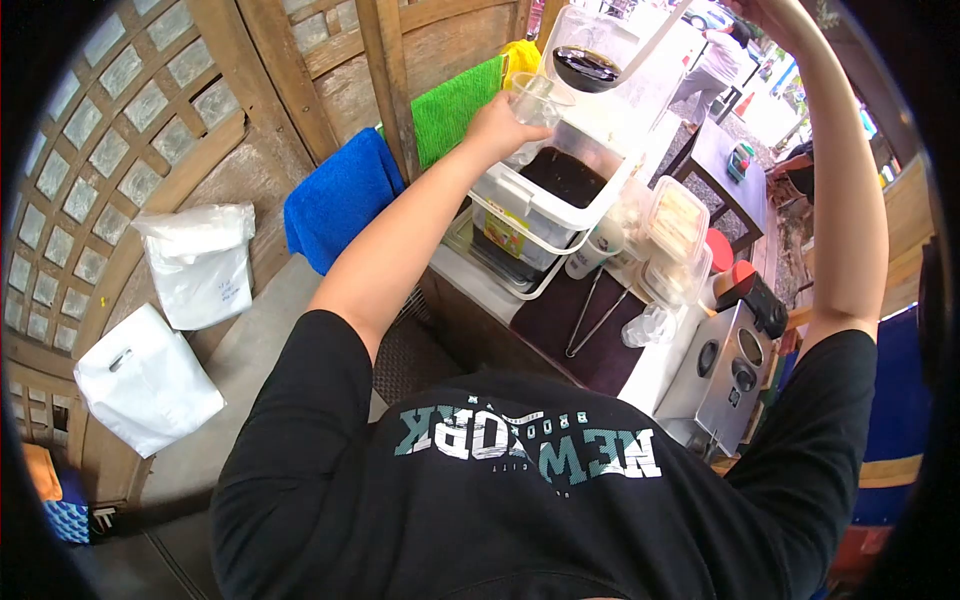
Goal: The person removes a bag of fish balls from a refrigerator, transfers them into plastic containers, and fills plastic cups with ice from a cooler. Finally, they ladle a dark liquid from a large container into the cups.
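My left hand (pixel 498 128) is closed around a clear plastic cup (pixel 541 100), which it holds above a white-rimmed plastic tub (pixel 517 192) of dark liquid. Raised at the top right, my right hand (pixel 772 18) is partly cut off by the picture's edge. From near it a long pale handle slopes down to a ladle (pixel 588 70), whose clear bowl is full of dark liquid. That bowl hangs beyond the cup and apart from it. The fingers of my right hand appear bent at the handle's upper end.
Metal tongs (pixel 592 318) lie on a dark mat (pixel 545 318). Clear lidded containers (pixel 678 222) stand right of the tub, near a steel appliance (pixel 712 372). A green towel (pixel 455 108) and blue towel (pixel 345 200) hang left. Beyond, a person (pixel 718 65) stands outside.
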Action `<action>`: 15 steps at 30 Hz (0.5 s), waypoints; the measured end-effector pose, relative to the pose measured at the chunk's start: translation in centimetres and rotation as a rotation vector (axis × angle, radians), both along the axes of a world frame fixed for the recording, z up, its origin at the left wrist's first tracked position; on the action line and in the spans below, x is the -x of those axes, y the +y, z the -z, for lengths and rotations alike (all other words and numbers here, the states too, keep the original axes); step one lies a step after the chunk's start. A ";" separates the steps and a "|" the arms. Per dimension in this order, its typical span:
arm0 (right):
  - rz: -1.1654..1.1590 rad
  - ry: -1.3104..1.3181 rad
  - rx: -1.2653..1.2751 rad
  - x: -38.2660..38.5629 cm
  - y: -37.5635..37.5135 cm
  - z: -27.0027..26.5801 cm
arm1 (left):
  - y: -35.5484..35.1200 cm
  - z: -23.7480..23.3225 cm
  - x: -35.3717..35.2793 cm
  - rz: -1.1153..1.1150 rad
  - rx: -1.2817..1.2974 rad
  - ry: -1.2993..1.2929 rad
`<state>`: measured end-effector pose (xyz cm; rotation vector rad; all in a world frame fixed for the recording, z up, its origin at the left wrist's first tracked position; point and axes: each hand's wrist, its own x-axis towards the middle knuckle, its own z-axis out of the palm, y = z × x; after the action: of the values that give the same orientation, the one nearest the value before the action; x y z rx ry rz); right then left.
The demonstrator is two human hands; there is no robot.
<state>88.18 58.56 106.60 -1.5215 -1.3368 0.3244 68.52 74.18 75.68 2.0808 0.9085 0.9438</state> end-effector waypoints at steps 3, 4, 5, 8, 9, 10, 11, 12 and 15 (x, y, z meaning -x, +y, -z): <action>-0.050 -0.019 0.019 -0.1 0.7 0.3 | 0.1 0.7 -1.5 -0.032 -0.015 0.029; -0.048 -0.026 0.028 0.3 0.9 0.5 | 0.2 1.1 -2.1 -0.047 -0.026 0.034; -0.046 -0.034 0.037 0.6 1.1 0.8 | 0.1 1.2 -2.3 -0.050 -0.025 0.026; -0.033 -0.145 0.091 2.0 1.1 1.4 | -0.2 1.2 -2.8 -0.057 -0.024 0.005; -0.030 -0.176 0.098 2.2 1.0 1.7 | -0.2 1.3 -2.9 -0.057 -0.025 -0.001; -0.049 -0.235 0.079 1.8 1.5 1.9 | -0.3 1.3 -3.0 -0.057 -0.027 -0.008; -0.041 -0.243 0.073 1.6 1.7 2.2 | -0.3 1.3 -3.1 -0.054 -0.012 -0.006; -0.033 -0.251 0.067 1.7 1.9 2.5 | -0.4 1.3 -3.0 -0.051 0.003 -0.005; -0.001 -0.343 0.054 2.7 1.7 2.6 | -0.3 1.6 -3.4 -0.070 0.028 0.011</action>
<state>85.45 60.30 103.96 -1.6740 -1.6048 0.1013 71.91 73.83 74.08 2.0440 0.9998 0.9512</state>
